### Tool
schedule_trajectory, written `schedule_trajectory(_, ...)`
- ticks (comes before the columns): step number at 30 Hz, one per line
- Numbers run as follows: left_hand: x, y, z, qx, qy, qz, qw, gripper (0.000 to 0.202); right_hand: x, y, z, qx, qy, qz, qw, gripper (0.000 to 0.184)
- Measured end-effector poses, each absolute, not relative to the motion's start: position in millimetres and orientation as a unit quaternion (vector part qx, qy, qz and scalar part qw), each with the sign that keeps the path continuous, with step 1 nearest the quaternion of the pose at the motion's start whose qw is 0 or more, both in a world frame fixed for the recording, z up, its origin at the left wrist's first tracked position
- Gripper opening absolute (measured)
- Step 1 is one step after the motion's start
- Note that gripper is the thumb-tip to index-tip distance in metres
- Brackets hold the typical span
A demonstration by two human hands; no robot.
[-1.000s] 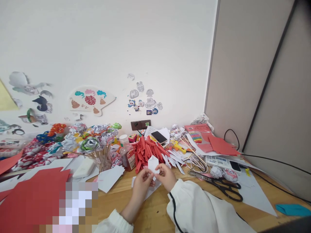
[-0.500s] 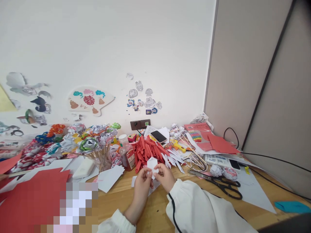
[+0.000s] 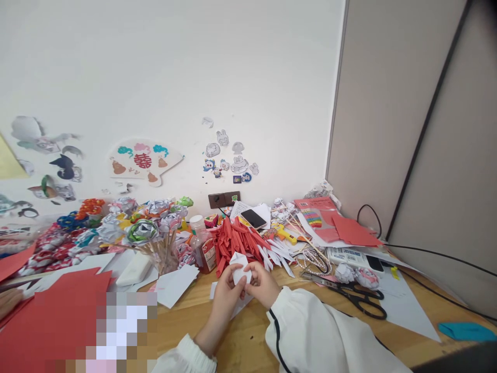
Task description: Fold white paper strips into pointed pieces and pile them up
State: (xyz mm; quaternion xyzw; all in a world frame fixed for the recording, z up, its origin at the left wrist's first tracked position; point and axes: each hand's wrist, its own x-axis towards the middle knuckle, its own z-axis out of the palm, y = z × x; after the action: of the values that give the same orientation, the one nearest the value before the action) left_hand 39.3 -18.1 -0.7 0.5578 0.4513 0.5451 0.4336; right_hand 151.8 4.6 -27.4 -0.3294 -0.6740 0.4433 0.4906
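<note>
My left hand point(image 3: 227, 295) and right hand point(image 3: 264, 282) meet above the table point(image 3: 248, 334), and the paper point(image 3: 238, 263) sits between their fingertips. Just behind the paper lies the pile of strips point(image 3: 236, 237). The bottle point(image 3: 202, 249) stands left of that pile, and the flowers point(image 3: 143, 228) stand further left. The phone point(image 3: 254, 218) lies behind the strips, near the wall point(image 3: 233, 77). The scissors point(image 3: 361, 300) lie on the table right of my right hand, well apart. The sheets point(image 3: 58, 305) lie at the front left.
</note>
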Motion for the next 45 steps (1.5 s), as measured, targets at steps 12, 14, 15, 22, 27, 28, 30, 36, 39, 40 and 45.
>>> schedule_trajectory(12,34.6,-14.7,-2.8,0.538,0.440,0.574,0.433,0.041,154.9,4.2,-24.9,-0.289,-0.670,0.504,0.462,0.039)
schedule_trajectory(14,35.0,-15.8,-0.1,0.544,0.425,0.573,0.442,0.046,157.4,6.9,-23.6,-0.266,-0.668,0.532,0.447,0.045)
schedule_trajectory(15,35.5,-16.8,1.1,0.550,0.418,0.570,0.444,0.048,158.2,7.9,-22.8,-0.256,-0.665,0.546,0.441,0.047)
schedule_trajectory(22,35.2,-20.4,5.8,0.540,0.398,0.606,0.427,0.061,161.0,11.8,-22.9,-0.277,-0.648,0.549,0.450,0.042)
schedule_trajectory(27,18.2,-11.6,8.7,0.536,0.452,0.582,0.412,0.039,170.7,15.2,-24.7,-0.311,-0.719,0.501,0.367,0.016)
schedule_trajectory(28,14.6,-9.3,8.7,0.545,0.465,0.556,0.422,0.032,173.1,15.4,-23.9,-0.321,-0.730,0.489,0.353,0.012)
schedule_trajectory(30,9.3,-5.5,8.0,0.554,0.473,0.528,0.437,0.023,178.0,15.3,-20.9,-0.355,-0.758,0.429,0.338,0.007)
schedule_trajectory(36,9.6,-4.8,6.6,0.528,0.478,0.470,0.521,0.031,190.3,12.6,-6.9,-0.474,-0.827,0.108,0.282,0.017)
schedule_trajectory(39,11.2,-8.3,10.2,0.547,0.457,0.450,0.538,0.041,191.8,11.3,-0.7,-0.493,-0.835,0.042,0.241,0.022)
schedule_trajectory(40,11.0,-9.6,12.1,0.552,0.448,0.447,0.543,0.040,191.9,11.0,0.9,-0.497,-0.836,0.033,0.230,0.023)
schedule_trajectory(45,8.3,-12.6,19.8,0.541,0.447,0.425,0.572,0.030,192.2,13.0,-0.9,-0.499,-0.827,0.069,0.251,0.023)
